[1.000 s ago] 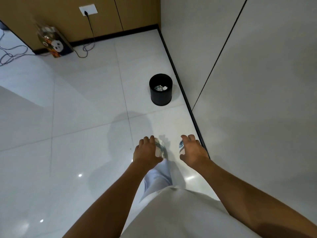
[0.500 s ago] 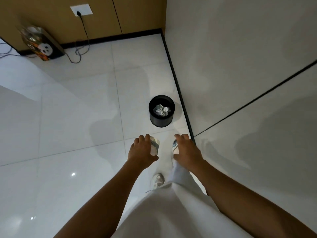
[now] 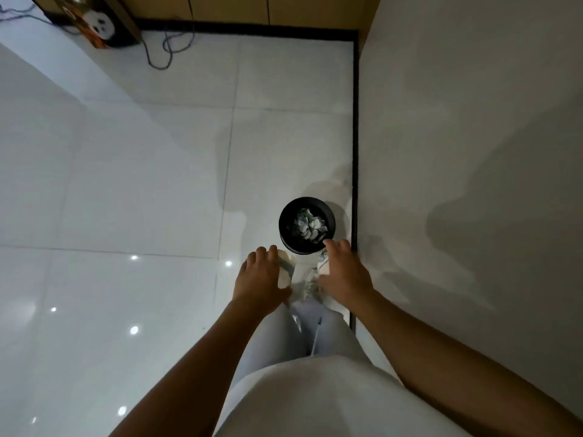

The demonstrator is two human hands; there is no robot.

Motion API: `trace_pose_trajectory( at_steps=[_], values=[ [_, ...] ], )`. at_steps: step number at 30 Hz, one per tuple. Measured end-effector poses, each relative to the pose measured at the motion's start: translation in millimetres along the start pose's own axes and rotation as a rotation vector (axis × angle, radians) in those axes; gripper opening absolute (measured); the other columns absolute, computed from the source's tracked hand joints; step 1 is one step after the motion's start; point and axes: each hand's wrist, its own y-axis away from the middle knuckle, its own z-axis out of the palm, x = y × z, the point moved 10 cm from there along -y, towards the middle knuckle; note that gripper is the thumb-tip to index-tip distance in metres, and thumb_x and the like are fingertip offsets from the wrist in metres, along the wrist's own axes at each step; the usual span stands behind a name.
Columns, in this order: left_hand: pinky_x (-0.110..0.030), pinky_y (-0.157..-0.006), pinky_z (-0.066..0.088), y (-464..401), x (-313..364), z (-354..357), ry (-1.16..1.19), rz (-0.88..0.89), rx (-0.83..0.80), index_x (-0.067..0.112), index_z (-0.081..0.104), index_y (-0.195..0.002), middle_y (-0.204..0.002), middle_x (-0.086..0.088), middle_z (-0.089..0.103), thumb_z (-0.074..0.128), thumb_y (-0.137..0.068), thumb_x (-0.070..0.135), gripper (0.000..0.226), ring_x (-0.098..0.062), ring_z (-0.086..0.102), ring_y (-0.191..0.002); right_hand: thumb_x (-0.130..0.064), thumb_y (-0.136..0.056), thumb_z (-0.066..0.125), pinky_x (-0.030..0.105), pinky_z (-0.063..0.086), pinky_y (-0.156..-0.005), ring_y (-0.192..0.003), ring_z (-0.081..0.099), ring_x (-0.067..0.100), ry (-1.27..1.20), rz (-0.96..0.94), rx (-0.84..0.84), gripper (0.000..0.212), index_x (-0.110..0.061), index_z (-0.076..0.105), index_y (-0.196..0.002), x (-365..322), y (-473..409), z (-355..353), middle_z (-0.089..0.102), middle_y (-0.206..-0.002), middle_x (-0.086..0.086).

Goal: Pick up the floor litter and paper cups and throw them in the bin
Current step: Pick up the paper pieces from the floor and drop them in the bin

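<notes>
A small round black bin [image 3: 285, 230] stands on the white tiled floor close to the right wall, with crumpled paper [image 3: 310, 227] inside it. My left hand [image 3: 260, 277] is shut on a white paper cup [image 3: 286, 269] with a greenish band, held just short of the bin. My right hand [image 3: 344, 272] is shut on another paper cup [image 3: 323, 263], mostly hidden under the fingers, right at the bin's near rim.
A grey wall with a black skirting strip [image 3: 355, 152] runs along the right. At the far left stands a printed gift bag [image 3: 94, 23], with a loose cable [image 3: 167, 50] on the floor beside it. My legs in pale trousers [image 3: 315, 329] are below the hands.
I have walked up to the bin, which now lies directly in front of my hands. Both hands kept hold of their cups.
</notes>
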Motion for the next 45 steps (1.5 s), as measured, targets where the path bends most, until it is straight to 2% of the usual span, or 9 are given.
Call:
trace_pose_trajectory(
  at_steps=[9, 14, 17, 22, 24, 29, 34, 38, 45],
  values=[
    [-0.032, -0.102, 0.038, -99.2, -38.8, 28.2, 0.023, -0.068, -0.054, 0.015, 0.025, -0.144, -0.141, -0.006, 0.038, 0.072, -0.073, 0.053, 0.093, -0.024, 0.037, -0.129, -0.023, -0.087, 0.067, 0.037, 0.044, -0.102, -0.138, 0.032, 0.031, -0.082, 0.011, 0.031, 0.079, -0.021, 0.021, -0.151, 2.5, -140.2, 19.1, 0.021, -0.155, 0.01],
    [-0.032, -0.103, 0.039, -144.8, -54.7, 48.5, 0.026, -0.057, -0.047, 0.014, 0.02, -0.147, -0.143, -0.006, 0.035, 0.072, -0.075, 0.051, 0.097, -0.024, 0.036, -0.129, -0.028, -0.089, 0.064, 0.044, 0.035, -0.11, -0.142, 0.022, 0.037, -0.014, 0.128, -0.068, 0.082, -0.026, 0.013, -0.153, 31.0, -196.9, 57.2, 0.007, -0.159, 0.013],
    [-0.033, -0.105, 0.037, -166.5, -49.7, 61.3, 0.028, -0.031, -0.065, 0.013, 0.016, -0.149, -0.147, -0.007, 0.032, 0.07, -0.076, 0.052, 0.099, -0.024, 0.033, -0.133, -0.027, -0.09, 0.062, 0.045, 0.037, -0.106, -0.14, 0.025, 0.038, -0.063, 0.219, -0.101, 0.08, -0.023, 0.012, -0.153, 51.6, -207.8, 72.1, 0.009, -0.158, 0.015],
    [-0.036, -0.112, 0.032, -194.3, -24.4, 88.8, 0.01, 0.007, -0.124, 0.011, 0.006, -0.151, -0.151, -0.009, 0.024, 0.066, -0.08, 0.054, 0.103, -0.025, 0.027, -0.137, -0.021, -0.092, 0.055, 0.041, 0.041, -0.104, -0.135, 0.034, 0.033, -0.161, 0.195, -0.057, 0.067, -0.018, 0.022, -0.151, 65.2, -208.7, 71.4, 0.02, -0.156, 0.012],
    [-0.039, -0.114, 0.029, -209.1, -13.2, 101.0, -0.02, 0.023, -0.161, 0.011, 0.002, -0.151, -0.154, -0.012, 0.019, 0.065, -0.081, 0.054, 0.104, -0.027, 0.023, -0.14, -0.022, -0.094, 0.055, 0.043, 0.04, -0.106, -0.138, 0.032, 0.031, -0.177, 0.207, -0.063, 0.066, -0.017, 0.022, -0.151, 71.3, -207.4, 70.3, 0.02, -0.156, 0.01],
    [-0.054, -0.116, 0.01, -247.3, 2.7, 128.0, -0.147, -0.016, -0.336, 0.011, -0.014, -0.15, -0.157, -0.019, -0.013, 0.063, -0.081, 0.057, 0.113, -0.036, -0.007, -0.146, -0.024, -0.095, 0.054, 0.036, 0.04, -0.104, -0.136, 0.034, 0.028, -0.158, 0.185, -0.034, 0.064, -0.016, 0.023, -0.15, 76.0, -207.2, 63.8, 0.023, -0.155, 0.009],
    [-0.044, -0.119, 0.009, -249.2, 10.1, 110.9, -0.113, 0.052, -0.233, 0.013, 0.008, -0.151, -0.159, -0.014, 0.006, 0.048, -0.095, 0.041, 0.074, -0.031, 0.003, -0.147, -0.029, -0.095, 0.055, 0.036, 0.043, -0.1, -0.128, 0.043, 0.027, -0.073, 0.147, -0.052, 0.062, -0.017, 0.026, -0.148, 57.8, -202.5, 60.0, 0.033, -0.149, 0.009],
    [-0.042, -0.12, 0.012, -222.6, -0.7, 81.0, -0.082, 0.05, -0.141, 0.015, 0.014, -0.15, -0.158, -0.01, 0.013, 0.044, -0.097, 0.039, 0.066, -0.026, 0.009, -0.146, -0.034, -0.095, 0.053, 0.034, 0.044, -0.097, -0.125, 0.045, 0.025, -0.009, 0.059, -0.051, 0.059, -0.018, 0.029, -0.147, 22.1, -187.9, 49.0, 0.039, -0.144, 0.008],
    [-0.039, -0.12, 0.011, -140.8, -36.4, 23.6, -0.059, -0.124, -0.061, 0.014, 0.015, -0.15, -0.157, -0.011, 0.017, 0.034, -0.1, 0.04, 0.059, -0.027, 0.011, -0.146, -0.03, -0.094, 0.055, 0.037, 0.04, -0.105, -0.135, 0.036, 0.027, 0.184, -0.117, -0.136, 0.063, -0.02, 0.024, -0.149, -45.9, -139.2, 24.3, 0.029, -0.153, 0.007]
  ],
)
